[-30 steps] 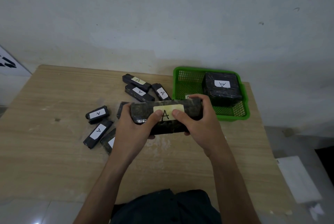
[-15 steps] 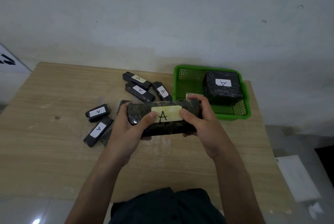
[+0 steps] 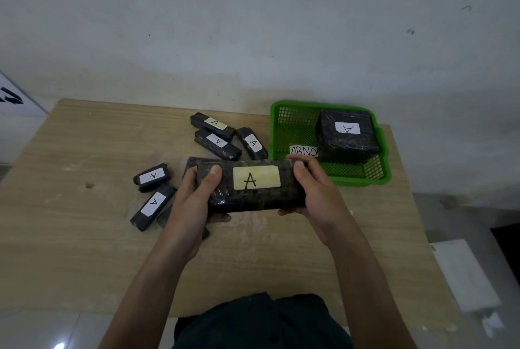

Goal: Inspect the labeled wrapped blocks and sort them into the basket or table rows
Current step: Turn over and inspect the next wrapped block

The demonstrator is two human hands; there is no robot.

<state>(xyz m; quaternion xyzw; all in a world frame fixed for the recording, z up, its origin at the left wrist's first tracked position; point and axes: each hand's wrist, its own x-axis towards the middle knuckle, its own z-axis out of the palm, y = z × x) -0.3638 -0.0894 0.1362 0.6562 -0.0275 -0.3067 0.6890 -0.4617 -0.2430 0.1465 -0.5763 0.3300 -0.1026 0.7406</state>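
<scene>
I hold a long dark wrapped block (image 3: 256, 199) with a yellowish "A" label level above the wooden table (image 3: 84, 236). My left hand (image 3: 194, 202) grips its left end, thumb on the top face. My right hand (image 3: 318, 194) grips its right end. A green basket (image 3: 363, 178) stands at the back right and holds a large square wrapped block (image 3: 347, 135) labelled "A" and a white card reading "ABNO…". Several small wrapped blocks labelled "A" lie on the table: three behind the held block (image 3: 216, 142) and two to its left (image 3: 153, 177).
A wall rises right behind the table. The table's right edge drops to a floor where a white sheet (image 3: 461, 275) lies. More dark blocks lie partly hidden under my left hand.
Both thumbs have slid outward off the label, so the "A" now shows fully. The block stays held at about the same spot.
</scene>
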